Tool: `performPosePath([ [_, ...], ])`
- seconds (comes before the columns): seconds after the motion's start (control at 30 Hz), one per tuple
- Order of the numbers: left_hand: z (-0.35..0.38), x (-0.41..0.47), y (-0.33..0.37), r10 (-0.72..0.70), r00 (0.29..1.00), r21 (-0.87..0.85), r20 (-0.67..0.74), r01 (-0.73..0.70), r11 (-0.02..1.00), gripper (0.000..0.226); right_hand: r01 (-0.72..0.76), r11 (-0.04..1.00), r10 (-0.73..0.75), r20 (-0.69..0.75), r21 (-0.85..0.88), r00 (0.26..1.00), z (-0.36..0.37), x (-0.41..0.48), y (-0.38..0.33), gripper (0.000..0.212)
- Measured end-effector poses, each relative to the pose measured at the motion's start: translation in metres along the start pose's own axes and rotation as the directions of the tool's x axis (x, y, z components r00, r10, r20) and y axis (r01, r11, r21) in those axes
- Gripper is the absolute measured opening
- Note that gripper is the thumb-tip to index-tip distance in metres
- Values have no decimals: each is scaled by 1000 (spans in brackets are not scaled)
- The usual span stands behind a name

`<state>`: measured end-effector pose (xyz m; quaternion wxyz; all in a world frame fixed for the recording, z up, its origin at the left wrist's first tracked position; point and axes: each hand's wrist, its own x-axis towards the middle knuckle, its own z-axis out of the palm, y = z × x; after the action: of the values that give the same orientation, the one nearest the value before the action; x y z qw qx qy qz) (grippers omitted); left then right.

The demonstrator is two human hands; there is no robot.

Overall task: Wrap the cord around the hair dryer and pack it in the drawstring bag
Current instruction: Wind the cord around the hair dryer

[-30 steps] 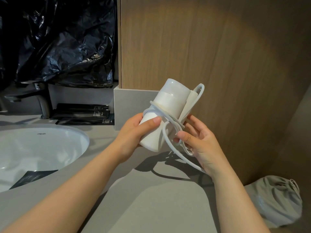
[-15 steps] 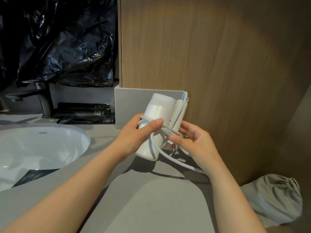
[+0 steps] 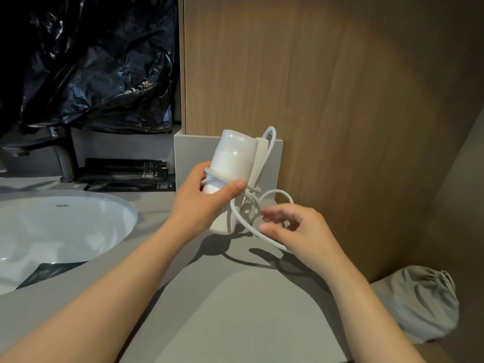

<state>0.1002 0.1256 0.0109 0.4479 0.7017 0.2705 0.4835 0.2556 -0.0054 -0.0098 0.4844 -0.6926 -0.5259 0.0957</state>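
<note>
White hair dryer (image 3: 233,163) held upright above grey worktop (image 3: 235,310), left hand (image 3: 204,203) gripping its body, thumb across front. Cord (image 3: 243,224) wound round body (few turns visible), loose loop hanging to right. Right hand (image 3: 296,229) curls fingers round that loop. Grey drawstring bag (image 3: 424,302) lies lower right, well apart.

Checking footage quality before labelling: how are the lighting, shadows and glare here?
Head view throughout: warm light pools on the wood panel, its far corners darker; the cord casts a crisp shadow on the counter; glare speckles the black plastic bag; the hair dryer looks sharp.
</note>
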Motion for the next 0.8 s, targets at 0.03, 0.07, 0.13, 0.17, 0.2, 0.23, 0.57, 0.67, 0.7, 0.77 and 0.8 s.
performPosePath([
  [0.03, 1, 0, 1, 0, 1000, -17, 14, 0, 1000, 49, 14, 1000, -14, -43, -4, 999, 1, 3, -1, 20],
  [0.07, 1, -1, 2, 2, 1000, -28, 26, -1, 1000, 54, 30, 999, -33, -82, -36, 996, 0, 5, -2, 20],
  [0.13, 1, -2, 5, 7, 999, -31, 47, -6, 1000, 58, 52, 983, -66, -75, -176, 995, -6, 9, -2, 17],
  [0.17, 1, -2, 5, 11, 998, -35, 55, -9, 999, 59, 64, 970, -75, -38, -236, 996, -10, 9, -3, 12],
  [0.2, 2, -2, 6, 12, 998, -41, 59, -9, 999, 59, 74, 961, -78, -7, -267, 997, -14, 8, -2, 8],
  [0.23, 2, -3, 6, 11, 998, -43, 54, -9, 999, 57, 80, 963, -82, 5, -258, 997, -20, 5, -2, 6],
  [0.57, -6, 1, -5, 13, 1000, 90, -10, -12, 996, 56, 144, 972, -188, -246, -187, 951, -49, -16, -6, 25],
  [0.67, -4, 1, -5, 37, 999, 90, -10, -36, 995, 59, 8, 997, -31, -308, -76, 951, -53, -16, -7, 28],
  [0.7, -4, 0, -5, 49, 999, 97, -9, -48, 994, 60, -75, 996, 86, -293, 47, 952, -54, -15, -7, 27],
  [0.77, -4, -1, -5, 78, 997, 125, -2, -77, 989, 66, -277, 859, 369, -146, 431, 918, -56, -12, -7, 22],
  [0.8, -5, -1, -5, 93, 996, 145, 0, -92, 985, 72, -370, 677, 486, -9, 636, 874, -57, -11, -7, 15],
])
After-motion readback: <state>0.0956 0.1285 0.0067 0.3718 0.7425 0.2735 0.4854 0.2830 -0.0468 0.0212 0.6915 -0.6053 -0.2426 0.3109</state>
